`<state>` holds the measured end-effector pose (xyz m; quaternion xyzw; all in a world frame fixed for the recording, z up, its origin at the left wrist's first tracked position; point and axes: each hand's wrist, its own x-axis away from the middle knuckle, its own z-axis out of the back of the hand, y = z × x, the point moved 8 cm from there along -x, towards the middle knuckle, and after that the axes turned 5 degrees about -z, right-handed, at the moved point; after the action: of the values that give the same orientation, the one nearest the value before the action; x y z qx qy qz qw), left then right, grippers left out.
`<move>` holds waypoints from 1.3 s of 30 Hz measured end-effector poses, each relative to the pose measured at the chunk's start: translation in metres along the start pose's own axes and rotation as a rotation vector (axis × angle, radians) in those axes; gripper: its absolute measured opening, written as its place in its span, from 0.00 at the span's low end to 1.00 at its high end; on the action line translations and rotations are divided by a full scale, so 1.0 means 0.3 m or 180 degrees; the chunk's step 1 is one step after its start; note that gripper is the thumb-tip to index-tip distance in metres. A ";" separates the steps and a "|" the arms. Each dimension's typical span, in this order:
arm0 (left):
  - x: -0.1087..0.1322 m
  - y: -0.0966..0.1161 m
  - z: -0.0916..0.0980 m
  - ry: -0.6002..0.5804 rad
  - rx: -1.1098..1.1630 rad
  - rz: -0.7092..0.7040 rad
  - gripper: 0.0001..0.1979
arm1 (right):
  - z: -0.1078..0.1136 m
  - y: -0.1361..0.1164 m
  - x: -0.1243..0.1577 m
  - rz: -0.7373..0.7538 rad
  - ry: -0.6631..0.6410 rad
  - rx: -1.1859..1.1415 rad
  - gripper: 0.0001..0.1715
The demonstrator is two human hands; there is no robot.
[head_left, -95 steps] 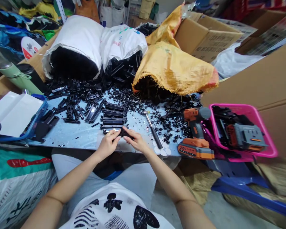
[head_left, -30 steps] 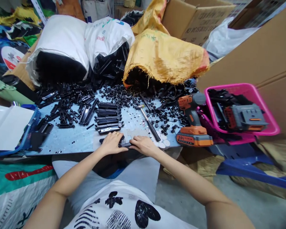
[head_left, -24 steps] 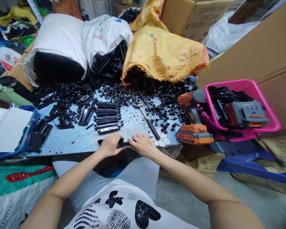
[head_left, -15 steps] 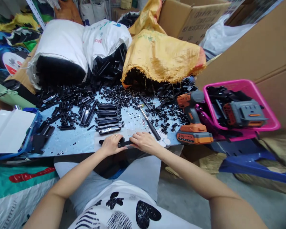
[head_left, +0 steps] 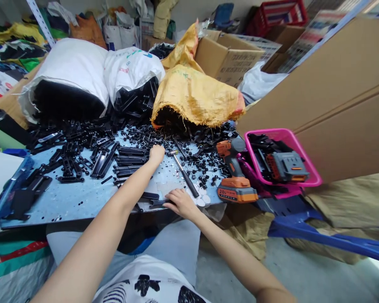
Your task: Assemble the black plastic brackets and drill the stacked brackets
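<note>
My left hand reaches out over the right end of the stacked black strips, beside the pile of small black pins. Its fingers point away and are mostly hidden, so what they hold cannot be made out. Near the front edge of the blue table, my right hand has its fingers closed on the end of a black part. Another black part lies just left of it. A hammer rests behind and to the right of my right hand.
An orange and grey cordless drill stands right of the hammer, beside a pink basket of black parts. White sacks and a yellow sack line the back. A blue tray is at left.
My left hand has left the black part at the front edge and moved forward to the small pins. My right hand remains at the part. The view has shifted.
</note>
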<state>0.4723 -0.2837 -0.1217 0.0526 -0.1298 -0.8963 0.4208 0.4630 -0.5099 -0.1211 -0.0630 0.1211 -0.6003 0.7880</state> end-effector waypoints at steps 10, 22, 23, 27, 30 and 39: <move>0.224 0.020 0.148 0.0589 0.0695 -0.0358 0.13 | 0.064 0.487 -0.252 -0.2340 -0.0088 0.0776 0.15; 0.882 -0.397 0.057 0.2105 0.2193 0.0651 0.13 | 0.148 0.246 -0.247 -0.0980 0.0648 -0.1240 0.11; 0.890 -0.390 0.057 0.2179 0.2009 0.0582 0.12 | 0.153 0.192 -0.246 -0.0856 0.0562 -0.1344 0.11; 0.901 -0.303 0.097 0.2266 0.1058 -0.0351 0.11 | 0.140 0.023 -0.233 -0.0578 -0.0041 -0.1488 0.09; 0.903 -0.262 0.099 0.2099 0.0521 -0.0834 0.13 | 0.112 -0.048 -0.215 -0.0434 -0.0501 -0.1384 0.08; 0.874 -0.245 0.081 0.1766 -0.0466 -0.1572 0.12 | 0.072 -0.156 -0.213 -0.0183 -0.1268 0.0131 0.10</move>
<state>0.2451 -0.4355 -0.1148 0.2929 0.0701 -0.9293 0.2139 0.4091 -0.4622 -0.0813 -0.1679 -0.0513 -0.6006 0.7800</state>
